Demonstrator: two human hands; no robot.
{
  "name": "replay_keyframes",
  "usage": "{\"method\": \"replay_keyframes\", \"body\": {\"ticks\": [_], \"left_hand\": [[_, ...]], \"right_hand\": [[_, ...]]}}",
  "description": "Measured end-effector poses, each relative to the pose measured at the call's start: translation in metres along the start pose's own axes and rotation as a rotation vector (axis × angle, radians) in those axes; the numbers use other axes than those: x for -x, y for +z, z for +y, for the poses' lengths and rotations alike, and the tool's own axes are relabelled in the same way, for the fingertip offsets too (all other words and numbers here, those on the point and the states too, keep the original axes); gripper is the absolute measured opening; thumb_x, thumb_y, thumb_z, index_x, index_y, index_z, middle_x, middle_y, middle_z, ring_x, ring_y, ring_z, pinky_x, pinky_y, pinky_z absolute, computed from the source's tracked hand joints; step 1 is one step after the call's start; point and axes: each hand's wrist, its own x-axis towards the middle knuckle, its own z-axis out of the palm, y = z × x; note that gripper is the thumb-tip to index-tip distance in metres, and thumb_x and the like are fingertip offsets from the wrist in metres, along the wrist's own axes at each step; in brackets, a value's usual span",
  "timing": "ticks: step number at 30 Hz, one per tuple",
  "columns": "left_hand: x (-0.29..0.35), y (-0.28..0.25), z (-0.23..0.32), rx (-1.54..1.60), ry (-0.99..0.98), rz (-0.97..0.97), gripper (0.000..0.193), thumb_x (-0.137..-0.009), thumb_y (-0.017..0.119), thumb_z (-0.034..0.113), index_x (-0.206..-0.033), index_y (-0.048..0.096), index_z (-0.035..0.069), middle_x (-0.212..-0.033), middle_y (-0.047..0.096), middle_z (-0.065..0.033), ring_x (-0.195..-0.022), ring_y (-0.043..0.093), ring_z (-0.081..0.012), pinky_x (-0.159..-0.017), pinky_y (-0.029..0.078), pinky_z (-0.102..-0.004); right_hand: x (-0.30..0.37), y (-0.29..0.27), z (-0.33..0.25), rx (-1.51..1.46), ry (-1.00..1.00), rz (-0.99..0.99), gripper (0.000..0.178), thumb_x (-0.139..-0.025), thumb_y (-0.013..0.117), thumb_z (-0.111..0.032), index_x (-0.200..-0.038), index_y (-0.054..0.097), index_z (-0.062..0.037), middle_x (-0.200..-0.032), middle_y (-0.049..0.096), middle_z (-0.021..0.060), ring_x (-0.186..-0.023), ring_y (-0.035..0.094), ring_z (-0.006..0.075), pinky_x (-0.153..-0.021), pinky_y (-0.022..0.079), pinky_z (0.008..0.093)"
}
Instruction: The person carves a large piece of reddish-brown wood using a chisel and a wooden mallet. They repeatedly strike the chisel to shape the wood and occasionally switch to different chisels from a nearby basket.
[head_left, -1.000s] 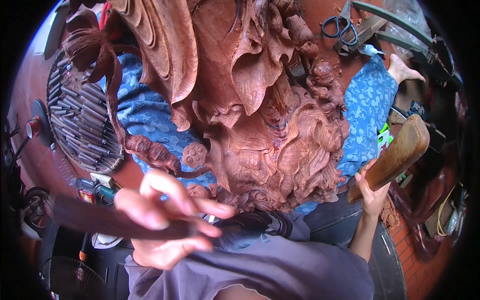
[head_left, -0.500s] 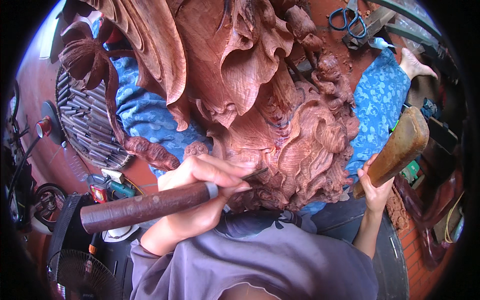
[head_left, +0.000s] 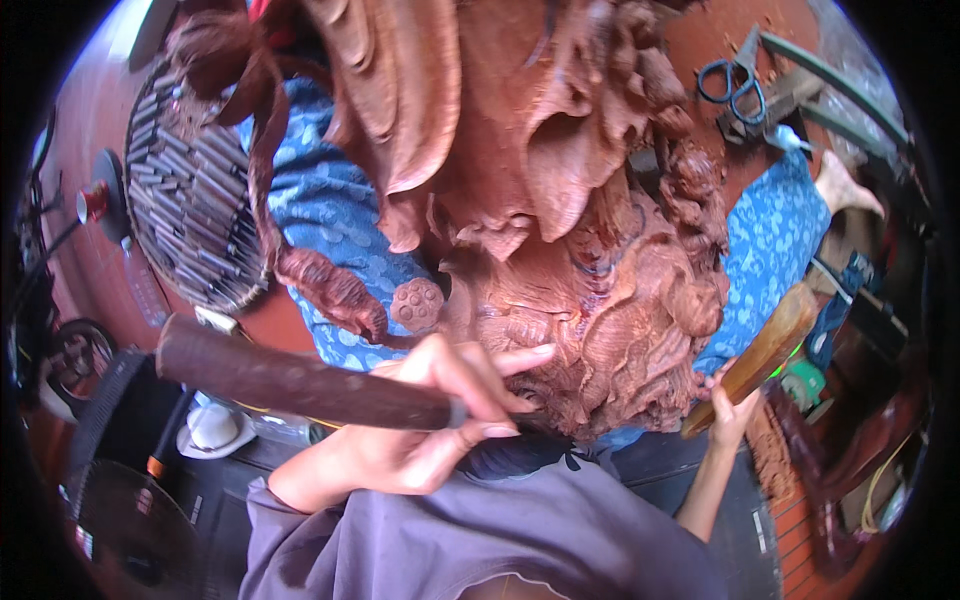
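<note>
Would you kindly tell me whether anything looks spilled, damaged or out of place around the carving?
Little stands out: the carving shows no obvious break. One untidy spot is what look like reddish-brown wood shavings on the right, lying loose beside the dark surface rather than gathered up.

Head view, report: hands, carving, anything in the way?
Left hand: gripping chisel, tip blurred. Right hand: gripping wooden mallet. Wood carving: between blue patterned trouser legs. No obstruction visible.

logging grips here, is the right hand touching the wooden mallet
Touching: the head view shows the right hand wrapped around the lower part of the wooden mallet.
</note>
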Motion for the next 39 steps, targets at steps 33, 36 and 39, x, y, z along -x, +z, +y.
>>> {"method": "replay_keyframes", "body": {"ticks": [33, 36, 39], "left_hand": [[-0.003, -0.011, 0.000, 0.016, -0.042, 0.002, 0.010, -0.090, 0.062, 0.002, -0.093, 0.053, -0.003, -0.093, 0.065, -0.0193, -0.086, 0.065, -0.0243, -0.074, 0.051, -0.0326], [-0.001, -0.013, 0.000, 0.068, -0.006, 0.033, 0.014, -0.088, 0.065, 0.004, -0.089, 0.051, 0.003, -0.085, 0.067, -0.0223, -0.079, 0.070, -0.0284, -0.070, 0.056, -0.0340], [0.006, -0.022, 0.008, 0.235, 0.050, 0.062, 0.012, -0.087, 0.068, 0.007, -0.086, 0.056, 0.004, -0.075, 0.068, -0.0177, -0.074, 0.070, -0.0320, -0.070, 0.058, -0.0381]], "right_hand": [[-0.011, 0.013, 0.006, -0.110, 0.085, 0.121, 0.033, -0.070, 0.065, 0.004, -0.101, 0.051, 0.0005, -0.074, 0.053, 0.0056, -0.057, 0.052, 0.0146, -0.052, 0.044, 0.0262], [-0.010, 0.015, 0.006, -0.110, 0.048, 0.125, 0.033, -0.070, 0.066, 0.004, -0.100, 0.052, 0.0002, -0.075, 0.052, 0.0049, -0.061, 0.052, 0.0141, -0.056, 0.044, 0.0256], [-0.010, 0.014, 0.007, -0.119, 0.042, 0.083, 0.033, -0.070, 0.067, 0.003, -0.100, 0.052, -0.0007, -0.079, 0.052, 0.0038, -0.068, 0.051, 0.0129, -0.063, 0.043, 0.0250]]}}
